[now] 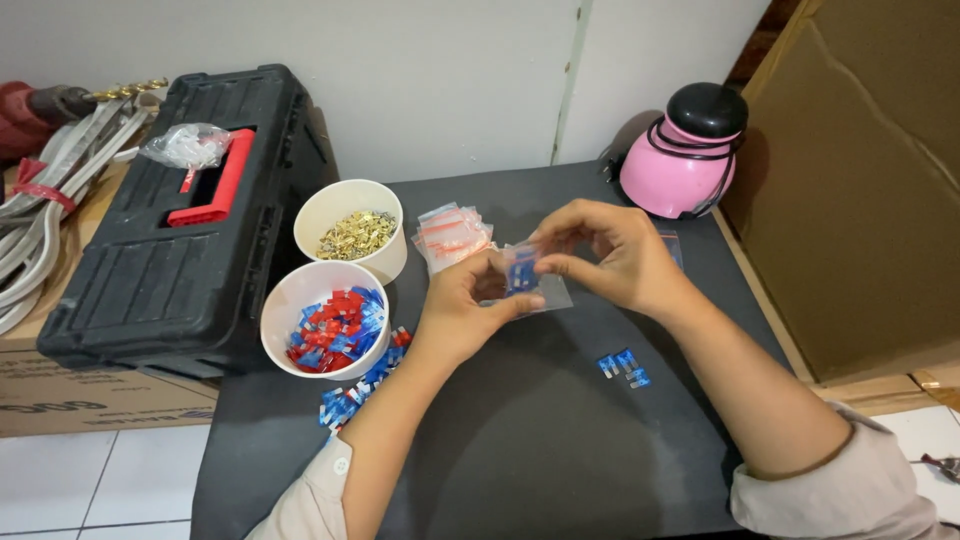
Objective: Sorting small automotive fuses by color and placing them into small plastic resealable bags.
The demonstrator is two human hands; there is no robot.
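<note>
Item held: small clear zip bag (528,277) with blue pieces inside, above the middle of the tabletop (520,440).
Your left hand (462,305): fingers closed on the bag's lower edge, thumb on top.
Your right hand (610,255): fingertips pinched shut on the bag's upper edge.
Handling, as judged: light, soft, slippery film; hold it by the edges, since the contents can slide.
Near left: white cup of red and blue pieces (325,318); white cup of brass pieces (352,228) behind it; loose blue and red pieces (352,392) spilled beside the cups.
Behind hands: stack of empty zip bags (450,235).
Near right: a few loose blue pieces (624,366), well apart from you.
Edges: black toolbox (185,240) left, pink appliance (685,150) far right, cardboard (850,180) along the right edge.
Open room: bare tabletop lies between your forearms.
</note>
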